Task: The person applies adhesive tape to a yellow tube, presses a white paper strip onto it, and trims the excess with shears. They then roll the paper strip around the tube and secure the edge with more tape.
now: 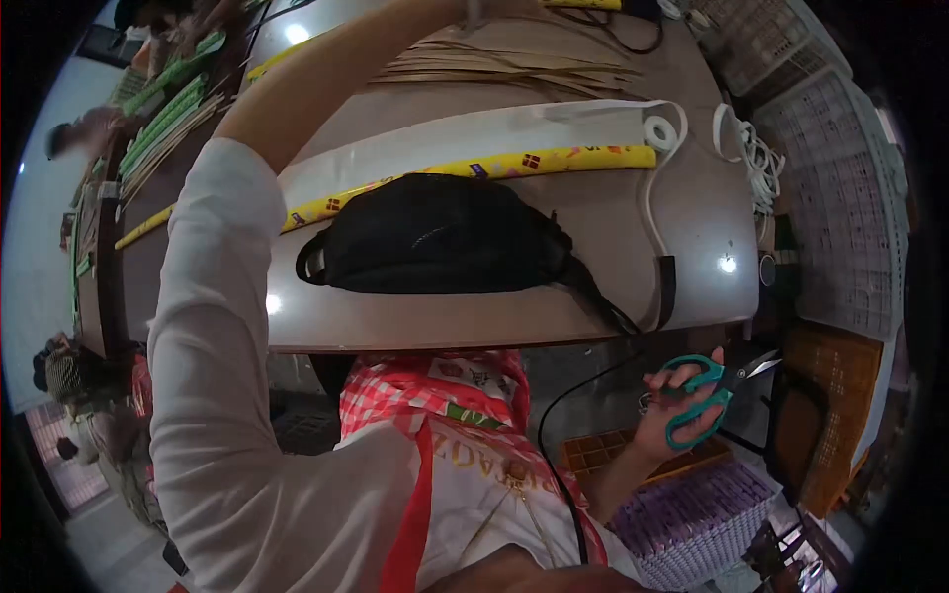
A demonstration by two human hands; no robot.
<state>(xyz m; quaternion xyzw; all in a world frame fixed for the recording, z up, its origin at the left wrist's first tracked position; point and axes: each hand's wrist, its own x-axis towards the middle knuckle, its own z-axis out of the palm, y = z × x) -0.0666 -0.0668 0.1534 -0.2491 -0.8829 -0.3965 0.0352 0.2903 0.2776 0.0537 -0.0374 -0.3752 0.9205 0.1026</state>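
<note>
My left arm reaches across the table to the top edge, where only a sliver of my left hand [514, 6] shows; its fingers are cut off. Off the table's right front corner, my right hand [660, 420] holds teal-handled scissors [704, 420], with fingers through the loops and the metal blades pointing right. A black waist bag [435, 237] lies on the table [425, 321]. Behind it is a long yellow patterned roll [534, 161], beside a white sheet [395, 143]. Thin brown strips [494, 69] lie farther back, nearest my left hand.
A white tape roll [659, 132] and a black-ended strap [666, 287] lie at the right. Beyond are coiled white cord [761, 173], white plastic crates [835, 188] and a purple-filled basket [692, 514]. Green bundles [168, 128] and other people [104, 435] are at left.
</note>
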